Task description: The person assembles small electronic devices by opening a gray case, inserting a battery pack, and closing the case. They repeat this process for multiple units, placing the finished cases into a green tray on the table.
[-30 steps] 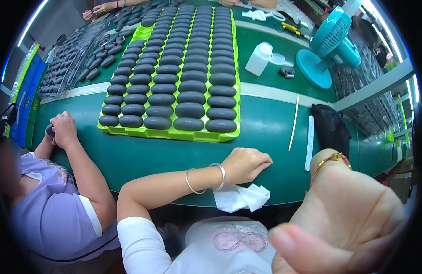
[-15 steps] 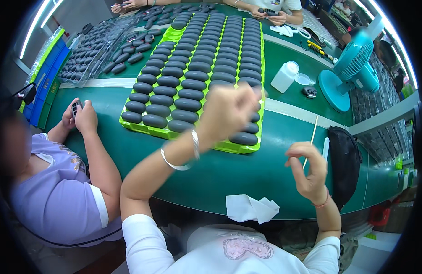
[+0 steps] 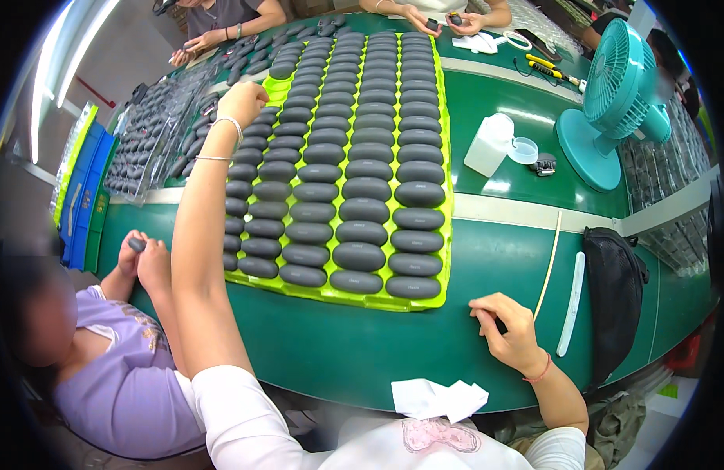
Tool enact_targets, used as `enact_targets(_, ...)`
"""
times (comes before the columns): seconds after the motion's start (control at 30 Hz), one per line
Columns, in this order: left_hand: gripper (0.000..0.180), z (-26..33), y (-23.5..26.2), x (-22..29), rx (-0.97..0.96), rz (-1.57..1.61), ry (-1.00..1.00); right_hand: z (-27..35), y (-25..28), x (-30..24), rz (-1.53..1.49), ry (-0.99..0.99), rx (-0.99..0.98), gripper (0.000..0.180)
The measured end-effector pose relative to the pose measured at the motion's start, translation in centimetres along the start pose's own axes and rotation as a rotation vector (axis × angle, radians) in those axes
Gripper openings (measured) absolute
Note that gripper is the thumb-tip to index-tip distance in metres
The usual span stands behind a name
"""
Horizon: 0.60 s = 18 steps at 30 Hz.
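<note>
My left hand [image 3: 242, 103] reaches over the far left part of a lime green tray [image 3: 277, 88], beside a bare stretch of it. Its fingers are bent together at the tips; whatever they hold, if anything, is hidden. Rows of smooth dark grey oval cases [image 3: 359, 255] fill most of the tray. My right hand [image 3: 507, 329] is off the tray's near right corner, low over the green table [image 3: 362, 345]. Its fingers are curled in and nothing shows in them. A folded white paper [image 3: 438, 399] lies at the table's near edge.
To the right are a thin stick [image 3: 548, 265], a pale flat strip [image 3: 572, 304], a black bag [image 3: 615, 301], a white bottle [image 3: 489, 147] and a teal fan [image 3: 612, 86]. A person in purple [image 3: 123, 376] sits at my left. Two people work across the table.
My left hand has moved from above the tray's near right part to its far left. My right hand has come down and slightly left, its fingers still curled. The view has shifted.
</note>
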<state>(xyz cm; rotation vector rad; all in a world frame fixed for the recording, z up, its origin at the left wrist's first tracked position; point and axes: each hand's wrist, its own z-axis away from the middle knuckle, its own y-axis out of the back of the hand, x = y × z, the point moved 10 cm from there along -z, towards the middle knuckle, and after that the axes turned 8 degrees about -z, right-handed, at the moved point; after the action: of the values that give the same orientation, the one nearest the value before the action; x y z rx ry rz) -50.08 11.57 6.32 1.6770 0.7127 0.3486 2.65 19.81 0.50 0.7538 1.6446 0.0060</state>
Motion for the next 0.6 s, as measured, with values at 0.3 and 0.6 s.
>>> enact_targets(0.3,0.036,-4.5,-6.5,2.2,-0.363,-0.077,-0.307,-0.8,0.1,0.0,0.008,0.006,-0.056,0.019)
enact_targets(0.6,0.059,-2.8,-3.4,2.7,-0.275,-0.057,-0.369,-0.9,0.0,0.1,-0.006,0.027,-0.068,0.019)
